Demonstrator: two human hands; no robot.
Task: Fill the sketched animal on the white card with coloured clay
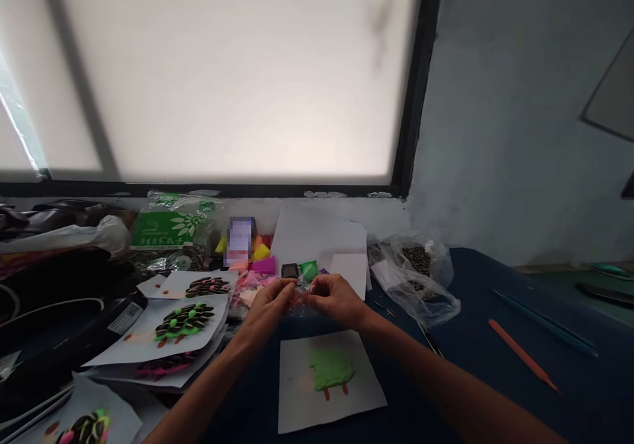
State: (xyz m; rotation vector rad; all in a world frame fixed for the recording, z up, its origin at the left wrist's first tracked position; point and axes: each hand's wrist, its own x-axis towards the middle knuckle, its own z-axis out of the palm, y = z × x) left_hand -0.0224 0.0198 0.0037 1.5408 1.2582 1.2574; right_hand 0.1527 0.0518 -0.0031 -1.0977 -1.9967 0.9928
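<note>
Between my hands is a small clear plastic bag (299,302) with something reddish-brown inside. My left hand (270,298) pinches its left side, and my right hand (341,297) pinches the right side. Below them on the blue table lies a white sheet of paper (294,404). Stuck to that sheet is a flat green clay shape (333,367) with two brown clay legs (335,392) under it. Just beyond my fingers are a green packet (308,271) and a small dark box (290,271).
Finished sheets with seeds pressed into clay (184,320) are piled at left. Behind them stands a green seed packet (163,228). A plastic bag of seeds (417,262) sits right of the white papers (317,236). An orange tool (522,355) and blue tweezers (545,322) lie at right.
</note>
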